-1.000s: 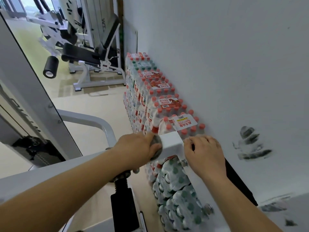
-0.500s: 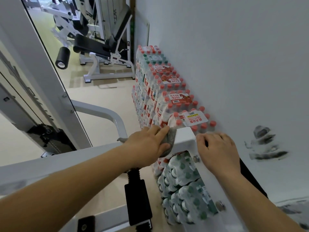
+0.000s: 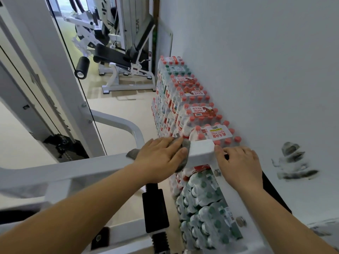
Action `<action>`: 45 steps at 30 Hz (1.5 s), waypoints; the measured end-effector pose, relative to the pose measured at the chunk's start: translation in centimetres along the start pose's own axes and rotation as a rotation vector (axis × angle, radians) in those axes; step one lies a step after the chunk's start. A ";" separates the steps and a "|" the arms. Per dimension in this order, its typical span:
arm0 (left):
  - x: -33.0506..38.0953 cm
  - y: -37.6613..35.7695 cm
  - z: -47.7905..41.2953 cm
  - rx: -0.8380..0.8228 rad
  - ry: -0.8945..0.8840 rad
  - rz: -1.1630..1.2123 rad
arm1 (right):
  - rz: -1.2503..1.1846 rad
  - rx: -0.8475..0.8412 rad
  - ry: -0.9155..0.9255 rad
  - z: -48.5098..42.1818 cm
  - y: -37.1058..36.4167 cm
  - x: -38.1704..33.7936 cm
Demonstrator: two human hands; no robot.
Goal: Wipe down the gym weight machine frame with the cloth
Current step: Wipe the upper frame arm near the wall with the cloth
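The left hand (image 3: 161, 156), held flat, presses the grey cloth (image 3: 185, 146) stretched along the white frame bar (image 3: 82, 169) that runs toward the wall (image 3: 256, 70), while the right hand (image 3: 240, 165) clasps its end with curled fingers.

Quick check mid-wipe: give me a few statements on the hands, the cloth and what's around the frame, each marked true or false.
1. The left hand presses the cloth flat on the white frame. True.
2. The right hand holds a second cloth. False: it rests on the bare frame with nothing else in it.
3. Packs of water bottles are stacked along the wall. True.
4. The cloth is bright red. False: it is grey.
5. The wall beside the right hand is spotless. False: dark scuff marks show there.
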State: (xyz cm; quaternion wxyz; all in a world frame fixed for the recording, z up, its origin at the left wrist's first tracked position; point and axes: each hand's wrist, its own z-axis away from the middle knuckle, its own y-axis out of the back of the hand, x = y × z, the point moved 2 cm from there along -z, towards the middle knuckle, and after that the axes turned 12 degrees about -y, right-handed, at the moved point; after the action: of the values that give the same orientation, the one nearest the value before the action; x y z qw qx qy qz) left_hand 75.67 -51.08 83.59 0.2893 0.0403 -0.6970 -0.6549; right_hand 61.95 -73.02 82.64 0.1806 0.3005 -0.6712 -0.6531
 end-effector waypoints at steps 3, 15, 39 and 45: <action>2.4 -0.6 -3.9 -0.035 0.029 -0.069 | 0.003 0.013 -0.006 -0.1 0.2 -0.2; -3.1 -0.2 3.3 0.105 0.148 -0.064 | -0.136 0.117 0.109 1.2 1.0 -0.6; -9.5 2.8 12.2 -0.042 0.132 -0.042 | -0.318 0.134 0.452 12.4 -2.0 -21.6; -14.5 4.0 15.0 -0.086 0.221 0.023 | -0.365 -0.006 0.374 10.7 0.1 -16.4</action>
State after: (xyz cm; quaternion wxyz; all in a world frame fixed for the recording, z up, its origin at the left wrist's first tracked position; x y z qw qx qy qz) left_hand 82.14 -30.89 82.65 0.3735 0.0918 -0.6323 -0.6725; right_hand 67.57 -54.32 84.30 0.1815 0.5316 -0.5587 -0.6102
